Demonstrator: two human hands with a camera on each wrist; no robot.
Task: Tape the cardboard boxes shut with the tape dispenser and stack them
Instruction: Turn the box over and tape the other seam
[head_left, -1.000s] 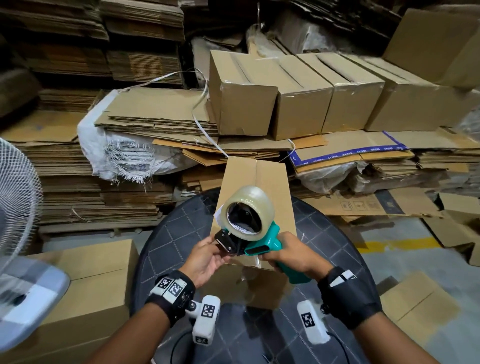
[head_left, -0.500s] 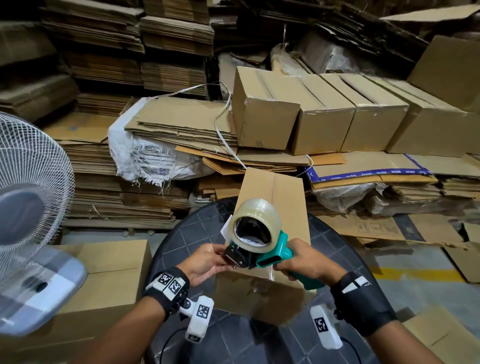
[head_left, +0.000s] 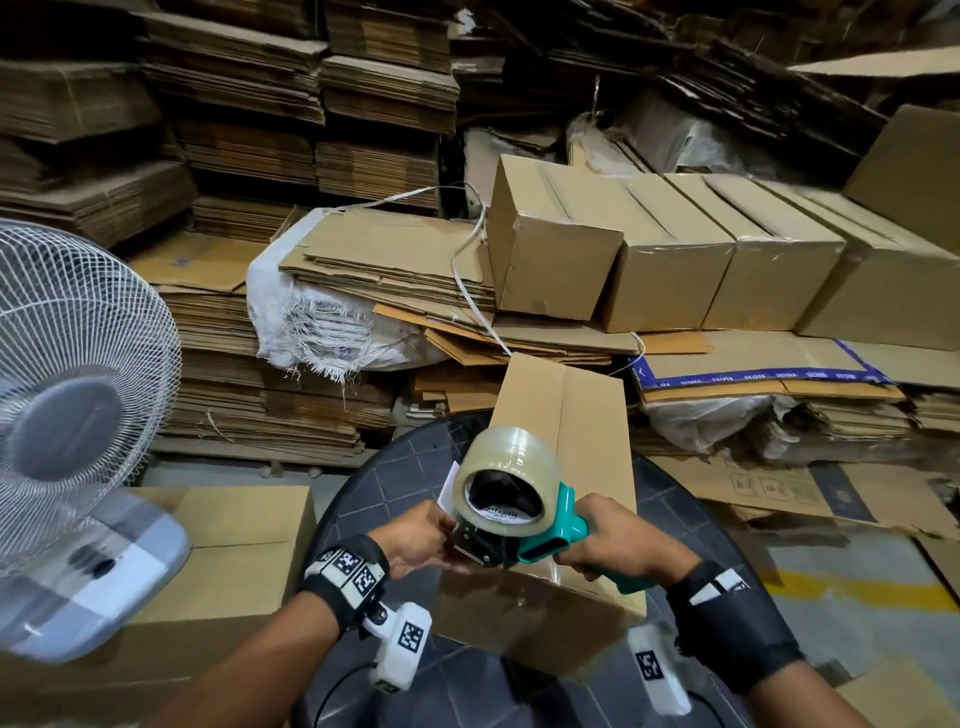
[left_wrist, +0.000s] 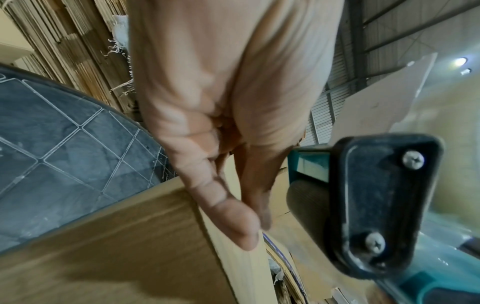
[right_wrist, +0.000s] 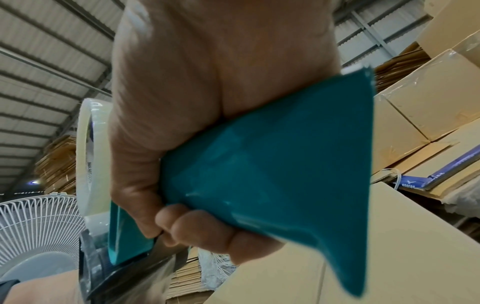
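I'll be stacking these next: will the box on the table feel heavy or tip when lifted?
The box probably feels light and may be empty. It is long and narrow, so it could tip sideways. Its top seam looks untaped, so the flaps may flex.

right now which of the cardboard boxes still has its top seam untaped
The box on the round table, under the tape dispenser and both hands: its centre seam is bare cardboard. The boxes in the row behind already have tape along their tops.
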